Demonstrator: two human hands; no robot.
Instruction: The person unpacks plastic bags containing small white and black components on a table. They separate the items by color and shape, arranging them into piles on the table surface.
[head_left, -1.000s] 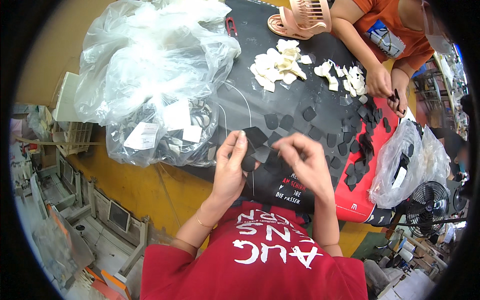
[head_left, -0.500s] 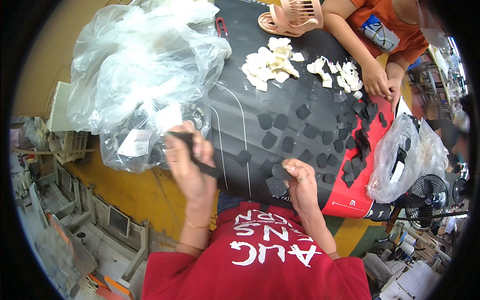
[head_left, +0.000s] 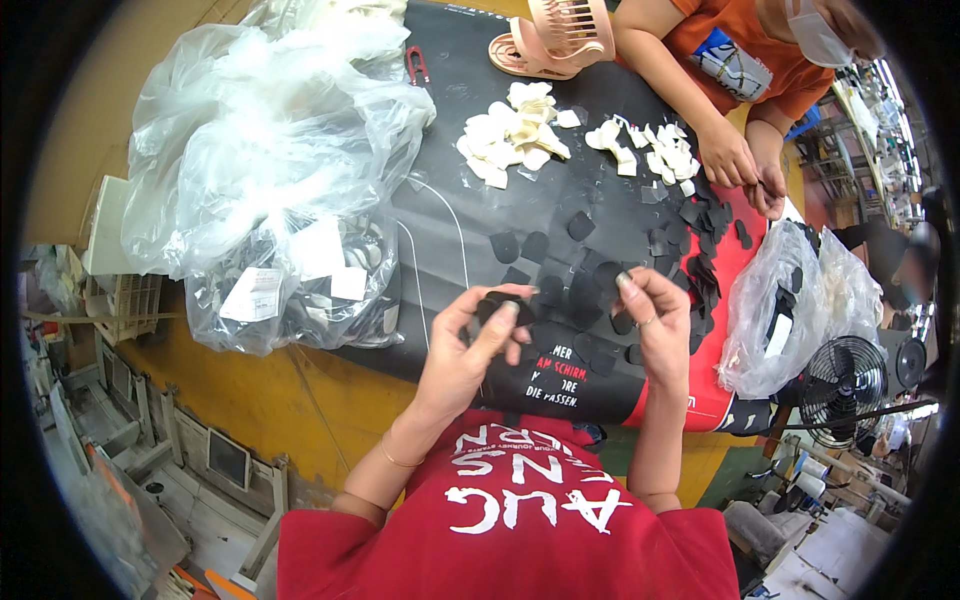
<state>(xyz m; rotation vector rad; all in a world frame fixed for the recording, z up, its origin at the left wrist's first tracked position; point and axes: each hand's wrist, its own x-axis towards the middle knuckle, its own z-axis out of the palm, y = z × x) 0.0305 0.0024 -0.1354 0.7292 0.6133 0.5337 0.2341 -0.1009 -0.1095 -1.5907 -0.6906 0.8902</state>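
Left hand (head_left: 468, 352) is pinching a black piece (head_left: 503, 303) between thumb and curled fingers (head_left: 500, 330), holding it just above the counter's near edge. Right hand (head_left: 655, 325) is hovering beside it over the black mat (head_left: 450, 215), thumb and index pressed together on something small and dark; can't tell exactly what. More black pieces (head_left: 590, 280) are lying scattered on the mat between and beyond both hands, running toward the right edge where the cover is turning red (head_left: 715, 370).

Clear bag (head_left: 290, 290) of dark parts with paper tags is sitting at the counter's left edge, a bigger clear bag (head_left: 250, 130) piling up behind it. Pale pieces (head_left: 515, 135) are heaped at the far side, second pale heap (head_left: 650, 150) just right of it. Pink fan (head_left: 560, 35) is sitting at the far edge. Another person's hands (head_left: 740, 165) are working at the far right corner among black pieces. Another clear bag (head_left: 780, 300) is hanging off the right edge, black fan (head_left: 845, 385) beyond it.
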